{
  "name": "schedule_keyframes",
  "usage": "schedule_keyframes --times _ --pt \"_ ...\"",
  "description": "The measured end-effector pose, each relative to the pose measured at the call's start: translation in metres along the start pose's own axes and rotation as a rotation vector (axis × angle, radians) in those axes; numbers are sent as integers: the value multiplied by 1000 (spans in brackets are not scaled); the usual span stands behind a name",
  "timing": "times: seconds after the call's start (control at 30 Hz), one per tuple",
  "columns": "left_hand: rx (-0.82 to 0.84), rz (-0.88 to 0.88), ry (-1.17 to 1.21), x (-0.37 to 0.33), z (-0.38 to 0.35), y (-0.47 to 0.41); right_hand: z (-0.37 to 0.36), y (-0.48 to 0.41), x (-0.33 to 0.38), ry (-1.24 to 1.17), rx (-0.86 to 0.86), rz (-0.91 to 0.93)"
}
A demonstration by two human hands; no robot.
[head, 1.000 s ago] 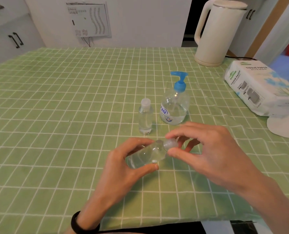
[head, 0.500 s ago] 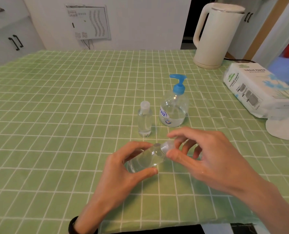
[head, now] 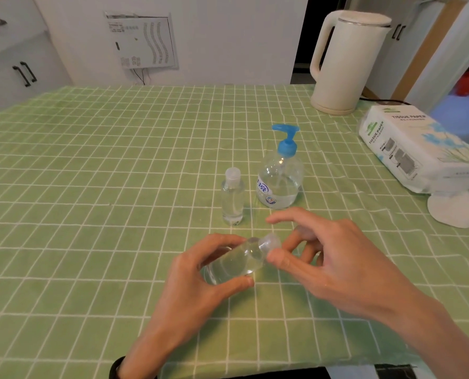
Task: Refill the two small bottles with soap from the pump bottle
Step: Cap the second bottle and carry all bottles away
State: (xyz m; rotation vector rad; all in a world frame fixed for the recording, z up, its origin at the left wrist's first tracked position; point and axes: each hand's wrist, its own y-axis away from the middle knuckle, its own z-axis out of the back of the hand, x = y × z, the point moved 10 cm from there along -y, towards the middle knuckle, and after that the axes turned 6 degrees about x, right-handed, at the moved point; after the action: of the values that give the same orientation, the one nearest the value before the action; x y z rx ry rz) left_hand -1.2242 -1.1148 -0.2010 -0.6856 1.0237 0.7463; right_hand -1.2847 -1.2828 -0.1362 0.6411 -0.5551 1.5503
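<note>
One bottle (head: 233, 265) between left hand (head: 197, 291), right hand (head: 337, 266)

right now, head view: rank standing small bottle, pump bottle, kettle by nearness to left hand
1. Small clear capped bottle, just beyond the left hand.
2. Clear blue-topped pump bottle, farther right.
3. Cream plastic kettle, far back right.

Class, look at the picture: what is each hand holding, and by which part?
The left hand grips the tilted small bottle round its body; the right hand pinches its cap between thumb and finger.
</note>
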Motion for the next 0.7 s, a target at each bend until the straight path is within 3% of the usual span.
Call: schedule_keyframes --times 0.3,0.7 --pt "16 15 -6 4 -3 0 -3 -2 3 67 -7 44" --pt "-42 18 -22 10 4 -3 -9 -8 9 183 -155 46"
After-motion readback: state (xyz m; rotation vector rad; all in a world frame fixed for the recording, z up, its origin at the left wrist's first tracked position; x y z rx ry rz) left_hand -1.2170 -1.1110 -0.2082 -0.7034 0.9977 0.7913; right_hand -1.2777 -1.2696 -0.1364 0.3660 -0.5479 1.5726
